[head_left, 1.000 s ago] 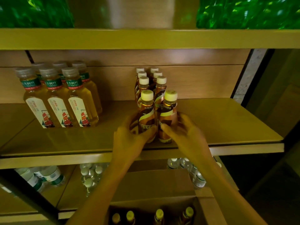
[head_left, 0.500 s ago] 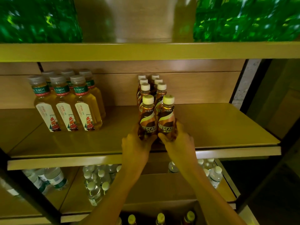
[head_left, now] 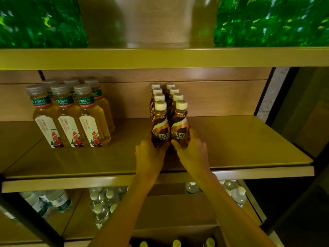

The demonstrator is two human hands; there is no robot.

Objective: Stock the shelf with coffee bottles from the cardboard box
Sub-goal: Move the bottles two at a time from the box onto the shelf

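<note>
Two rows of brown coffee bottles with cream caps stand on the middle shelf (head_left: 240, 145). My left hand (head_left: 149, 155) grips the front left coffee bottle (head_left: 160, 123) at its base. My right hand (head_left: 193, 154) grips the front right coffee bottle (head_left: 180, 123) the same way. Both front bottles stand upright, labels facing me, close behind them the other coffee bottles (head_left: 175, 94). The cardboard box (head_left: 178, 230) sits low at the bottom edge, with yellow bottle caps (head_left: 176, 243) showing inside.
Several amber tea bottles (head_left: 71, 118) stand on the same shelf to the left. Water bottles (head_left: 101, 205) fill the shelf below. Green packs (head_left: 270, 22) sit on the top shelf. The shelf surface right of the coffee rows is bare.
Both hands have pushed the two front bottles back against the rows and turned their labels to face forward. The view has tilted upward slightly.
</note>
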